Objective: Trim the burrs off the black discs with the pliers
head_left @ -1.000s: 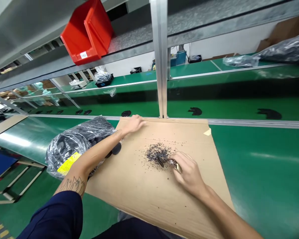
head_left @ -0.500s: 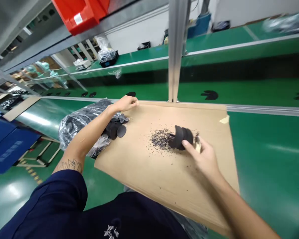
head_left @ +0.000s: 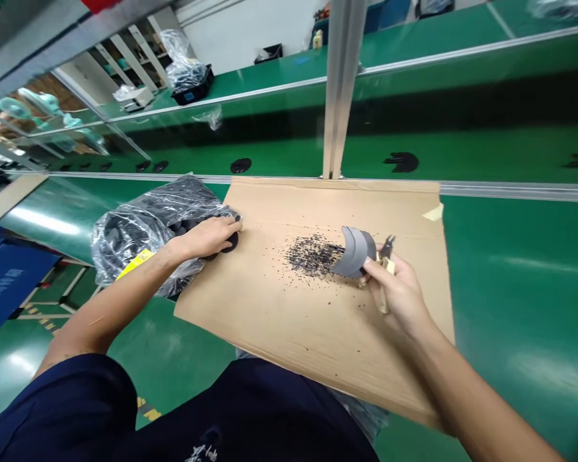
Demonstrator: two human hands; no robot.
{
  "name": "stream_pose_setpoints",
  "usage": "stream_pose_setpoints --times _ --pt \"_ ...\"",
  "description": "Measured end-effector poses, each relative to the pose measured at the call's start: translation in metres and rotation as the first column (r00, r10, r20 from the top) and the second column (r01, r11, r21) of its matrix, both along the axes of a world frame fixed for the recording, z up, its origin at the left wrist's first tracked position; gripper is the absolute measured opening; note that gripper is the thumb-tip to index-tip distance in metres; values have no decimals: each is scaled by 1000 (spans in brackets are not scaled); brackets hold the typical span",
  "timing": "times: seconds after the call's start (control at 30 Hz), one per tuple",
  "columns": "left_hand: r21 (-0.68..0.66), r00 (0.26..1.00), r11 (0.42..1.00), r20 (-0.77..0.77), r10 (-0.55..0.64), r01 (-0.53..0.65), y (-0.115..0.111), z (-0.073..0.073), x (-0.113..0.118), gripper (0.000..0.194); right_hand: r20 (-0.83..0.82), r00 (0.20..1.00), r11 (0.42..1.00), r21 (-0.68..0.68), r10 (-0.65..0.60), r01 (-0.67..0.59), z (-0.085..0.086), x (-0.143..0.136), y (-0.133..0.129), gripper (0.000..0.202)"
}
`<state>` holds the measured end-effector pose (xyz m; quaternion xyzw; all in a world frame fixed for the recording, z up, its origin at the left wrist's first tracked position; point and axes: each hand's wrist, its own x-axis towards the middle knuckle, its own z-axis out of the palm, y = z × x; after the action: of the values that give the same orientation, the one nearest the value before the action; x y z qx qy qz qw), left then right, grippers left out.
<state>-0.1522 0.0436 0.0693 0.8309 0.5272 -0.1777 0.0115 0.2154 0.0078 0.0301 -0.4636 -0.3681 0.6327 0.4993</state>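
My left hand (head_left: 210, 237) reaches over a pile of round black pieces (head_left: 230, 242) at the mouth of a clear plastic bag. Its fingers are bent down around one of the pieces, partly hiding it. In my right hand (head_left: 399, 285) are a pair of nippers (head_left: 388, 247) with pale yellow handles, jaws pointing away from me. The same hand pinches curved black plastic pieces (head_left: 354, 252) between thumb and fingers. Beneath and left of them, small black scraps (head_left: 308, 255) lie scattered on a cardboard sheet (head_left: 270, 321).
The bag (head_left: 130, 231) holds many more black pieces, with a yellow label (head_left: 135, 262) on it. Beyond the cardboard, black pieces (head_left: 402, 162) lie spaced along a green belt (head_left: 289, 157). A metal post (head_left: 340, 96) rises at the cardboard's far edge. A blue box (head_left: 9, 282) stands at left.
My left hand has moved from the cardboard's far left edge down to the black pile. My right hand has turned its curved pieces, and the nippers' jaws now show. The camera view has shifted downward.
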Motion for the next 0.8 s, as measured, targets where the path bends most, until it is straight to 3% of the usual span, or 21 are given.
stream_pose_setpoints --times 0.07,0.13,0.23,0.3,0.37,0.43,0.53,0.67,0.8 --pt "73 978 997 206 -29 14 0 3 8 13 14 1000 1000 3 -17 17 0 0 0 45" --pt "160 886 987 457 -77 4 -3 7 25 14 41 999 1000 15 -16 16 0 1 -1 43" --pt "189 593 980 796 -117 -61 -13 5 64 23 88 996 999 37 10 -14 -1 1 -1 40" --pt "68 333 996 942 -43 -63 -19 -5 94 30 110 994 999 37 25 -29 -2 0 -1 41" --pt "-98 126 995 987 98 -9 -23 -19 120 37 126 991 999 29 32 -36 -3 -1 -2 43" --pt "-200 15 979 980 200 32 -25 -33 140 41 135 990 999 20 36 -39 -3 -2 -4 46" --pt "-211 -50 977 976 211 2 -28 -50 155 37 121 991 999 -17 51 -50 -2 -3 -5 50" --pt "-202 -17 978 979 202 -45 -33 -59 157 31 115 989 995 -51 93 -87 -2 -2 -6 50" --pt "-208 15 978 978 209 -23 -37 -62 155 31 222 960 984 22 168 -177 -4 -2 -8 45"
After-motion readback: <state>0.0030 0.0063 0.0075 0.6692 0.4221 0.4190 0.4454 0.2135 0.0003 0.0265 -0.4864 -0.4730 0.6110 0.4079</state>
